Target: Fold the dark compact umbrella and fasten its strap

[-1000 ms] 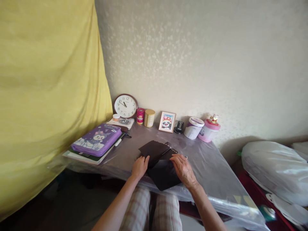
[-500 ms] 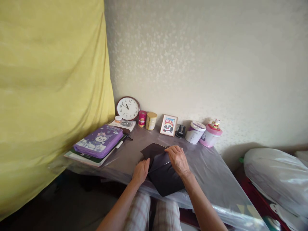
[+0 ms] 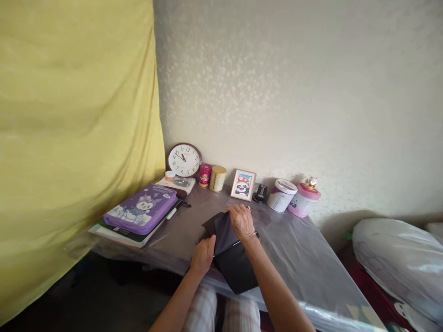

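Note:
A flat black pouch (image 3: 238, 269) with a pale line across it lies at the near edge of the table, between my two hands. Whether it is fabric or paper I cannot tell. My left hand (image 3: 203, 254) grips its left edge, thumb on top. Fingers pinched, my right hand (image 3: 241, 221) holds up a dark flap (image 3: 224, 230) at the far side of the pouch. My right wrist and forearm cover part of its right side.
Left on the table (image 3: 290, 258) lies a purple zip case (image 3: 141, 210) on books. Along the wall stand a clock (image 3: 184, 160), a pink can (image 3: 205, 175), a yellow-lidded can (image 3: 218, 179), a picture frame (image 3: 243, 185) and two tubs (image 3: 282, 196). A plastic-wrapped bundle (image 3: 398, 263) is at right.
My right hand has moved left and slightly away from me, pulling the flap up and over. My left hand stays at the left edge. The view has tilted slightly upward.

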Tool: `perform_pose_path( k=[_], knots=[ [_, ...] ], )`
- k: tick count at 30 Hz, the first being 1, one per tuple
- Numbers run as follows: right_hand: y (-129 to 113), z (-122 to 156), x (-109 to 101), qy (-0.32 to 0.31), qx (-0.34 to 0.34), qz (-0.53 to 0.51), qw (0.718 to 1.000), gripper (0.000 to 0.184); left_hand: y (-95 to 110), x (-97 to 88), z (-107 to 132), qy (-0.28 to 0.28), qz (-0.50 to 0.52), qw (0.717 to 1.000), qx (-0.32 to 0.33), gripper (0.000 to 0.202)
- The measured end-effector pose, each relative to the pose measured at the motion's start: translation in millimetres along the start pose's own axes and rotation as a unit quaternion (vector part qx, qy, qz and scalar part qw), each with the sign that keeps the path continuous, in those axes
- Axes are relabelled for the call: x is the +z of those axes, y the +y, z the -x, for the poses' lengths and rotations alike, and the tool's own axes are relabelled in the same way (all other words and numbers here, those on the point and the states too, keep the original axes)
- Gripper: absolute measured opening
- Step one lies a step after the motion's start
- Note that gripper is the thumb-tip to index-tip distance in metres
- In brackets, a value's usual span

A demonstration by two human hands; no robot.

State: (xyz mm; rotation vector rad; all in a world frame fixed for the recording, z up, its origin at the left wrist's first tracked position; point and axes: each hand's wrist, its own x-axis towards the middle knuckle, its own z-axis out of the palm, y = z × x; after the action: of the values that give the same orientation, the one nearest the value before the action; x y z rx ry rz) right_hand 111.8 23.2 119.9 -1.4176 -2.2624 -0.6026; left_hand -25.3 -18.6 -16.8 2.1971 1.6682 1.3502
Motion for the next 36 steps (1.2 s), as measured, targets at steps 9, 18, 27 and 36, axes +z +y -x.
perform_pose_path(
  k=[9,18,27,36],
  knots=[
    [-11,-13,33,-0.054,0.046,-0.065,0.995,0.024,12,-4.9,-5,-0.073,-0.035,0.991,-0.110,0.047],
    [-7,19,55,-0.055,-0.022,-0.208,0.976,0.025,10,-0.1,-7,-0.074,-0.036,0.988,-0.134,0.045],
    [39,29,71,-0.120,0.048,-0.171,0.977,0.017,9,-2.9,-12,-0.101,-0.015,0.979,-0.175,0.041],
    [62,92,-7,-0.145,0.096,-0.300,0.938,0.025,6,-4.3,-13,-0.130,0.025,0.968,-0.211,0.045]
  ],
)
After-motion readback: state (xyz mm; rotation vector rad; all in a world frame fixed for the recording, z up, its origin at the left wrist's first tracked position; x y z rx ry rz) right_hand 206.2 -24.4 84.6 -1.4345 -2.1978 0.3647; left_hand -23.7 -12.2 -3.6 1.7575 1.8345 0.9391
